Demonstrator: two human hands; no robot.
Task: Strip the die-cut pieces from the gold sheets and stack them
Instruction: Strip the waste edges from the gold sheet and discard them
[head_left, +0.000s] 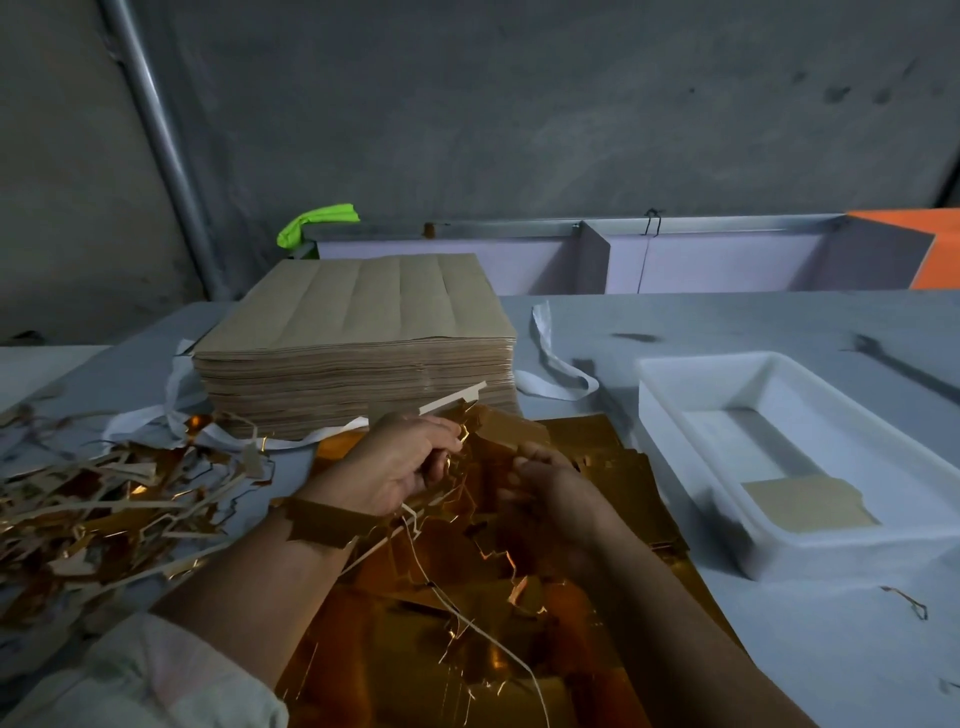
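Observation:
A gold sheet (587, 613) with die-cut outlines lies on the table in front of me. My left hand (400, 462) pinches thin gold waste strips above it. My right hand (545, 478) grips a gold die-cut piece (511, 428) lifted off the sheet; its fingers are partly hidden by the foil. The two hands are close together, pulling on the same torn foil. A tall stack of sheets (358, 343), brown side up, stands just behind my hands. A white tray (675, 410) at the right holds one brown-faced piece (810, 504).
A heap of gold and brown waste strips (93, 509) covers the table at the left. White strapping (556, 364) lies beside the stack. A low metal partition (597, 228) runs along the table's far edge, with a green cloth (317, 221) on it. A grey wall stands behind.

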